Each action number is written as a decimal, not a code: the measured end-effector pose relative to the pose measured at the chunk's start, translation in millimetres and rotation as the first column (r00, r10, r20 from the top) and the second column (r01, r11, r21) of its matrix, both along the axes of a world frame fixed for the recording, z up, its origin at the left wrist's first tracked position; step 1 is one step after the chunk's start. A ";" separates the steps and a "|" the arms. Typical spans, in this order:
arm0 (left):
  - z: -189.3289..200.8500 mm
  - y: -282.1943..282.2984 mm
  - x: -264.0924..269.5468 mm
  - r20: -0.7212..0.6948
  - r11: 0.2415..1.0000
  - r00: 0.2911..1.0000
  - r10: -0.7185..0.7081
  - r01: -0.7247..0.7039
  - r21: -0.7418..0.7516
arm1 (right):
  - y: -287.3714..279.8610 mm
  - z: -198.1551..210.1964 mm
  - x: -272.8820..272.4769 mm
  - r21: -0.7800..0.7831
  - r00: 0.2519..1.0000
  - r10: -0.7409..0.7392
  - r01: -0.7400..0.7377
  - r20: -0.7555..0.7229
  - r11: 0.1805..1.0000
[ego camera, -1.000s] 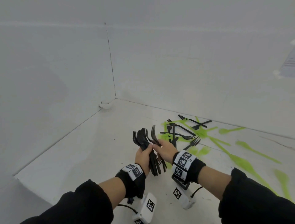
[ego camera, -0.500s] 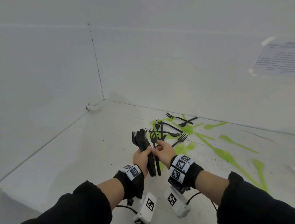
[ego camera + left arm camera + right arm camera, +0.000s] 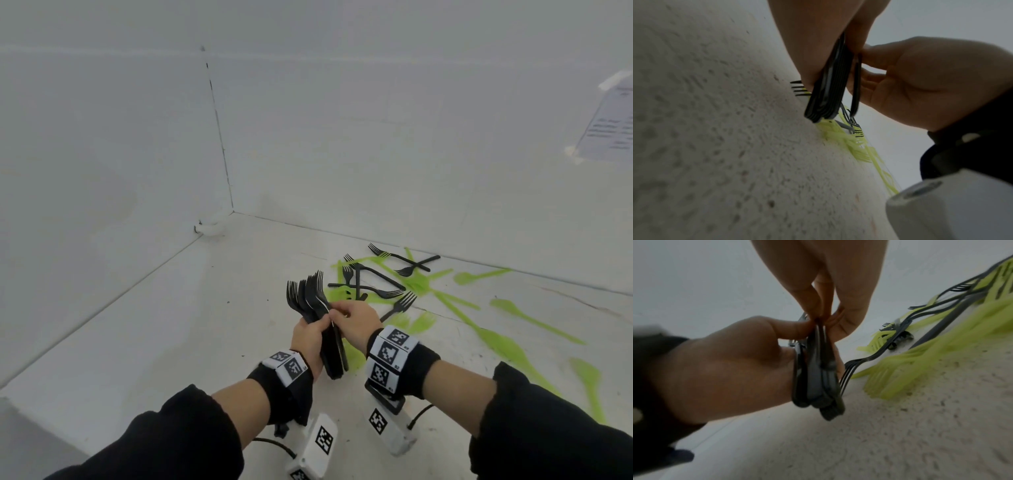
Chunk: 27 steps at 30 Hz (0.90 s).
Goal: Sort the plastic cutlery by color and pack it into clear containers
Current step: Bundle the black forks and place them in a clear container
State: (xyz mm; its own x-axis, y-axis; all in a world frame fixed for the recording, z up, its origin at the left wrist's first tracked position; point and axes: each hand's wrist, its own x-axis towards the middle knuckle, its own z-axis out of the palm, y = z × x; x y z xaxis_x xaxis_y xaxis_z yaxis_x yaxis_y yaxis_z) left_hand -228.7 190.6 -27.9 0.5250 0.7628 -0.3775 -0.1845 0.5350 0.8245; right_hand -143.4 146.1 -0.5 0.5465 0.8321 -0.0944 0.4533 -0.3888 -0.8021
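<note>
Lower centre of the head view: left hand (image 3: 308, 337) grips the black fork bundle (image 3: 317, 310), tines up. Right hand (image 3: 354, 322) beside it pinches the bundle's middle. Loose black forks (image 3: 376, 284) and green cutlery (image 3: 493, 339) lie right of both hands.

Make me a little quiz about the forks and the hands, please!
1. True or false: the left hand grips a bundle of black forks.
2. What colour is the cutlery lying flat under the loose black forks on the white surface?
A. red
B. green
C. blue
3. Fill in: the right hand pinches one black ____ against the bundle.

Key: 1 true; 2 B; 3 fork.
</note>
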 end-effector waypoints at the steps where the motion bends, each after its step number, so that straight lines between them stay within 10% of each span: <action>1: 1.3 -1.6 -0.3 0.014 0.999 1.000 -0.019 0.020 -0.031 | -0.7 -1.2 -0.9 0.009 0.999 -0.033 0.033 -0.014 0.999; 10: 0.1 -0.2 1.2 -0.007 0.999 0.999 0.046 -0.046 0.008 | -6.3 16.7 20.5 -0.139 0.972 0.228 -0.233 -0.053 0.963; 16: 7.1 4.8 6.9 -0.027 0.999 0.999 0.029 -0.029 -0.024 | -0.8 22.6 62.3 -0.482 0.882 0.209 0.023 0.422 0.876; 27: 2.7 -1.1 16.7 -0.047 0.992 0.993 -0.104 0.107 0.060 | 7.9 1.3 89.3 -0.564 0.902 0.053 0.222 0.429 0.796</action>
State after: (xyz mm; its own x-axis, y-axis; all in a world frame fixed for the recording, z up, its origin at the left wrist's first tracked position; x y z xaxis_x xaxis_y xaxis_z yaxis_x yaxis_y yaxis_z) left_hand -212.1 189.4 -25.2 0.5880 0.7268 -0.3551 -0.0932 0.4969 0.8628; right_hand -54.0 154.0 0.7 0.7124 0.6340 -0.3009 0.6204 -0.7694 -0.1523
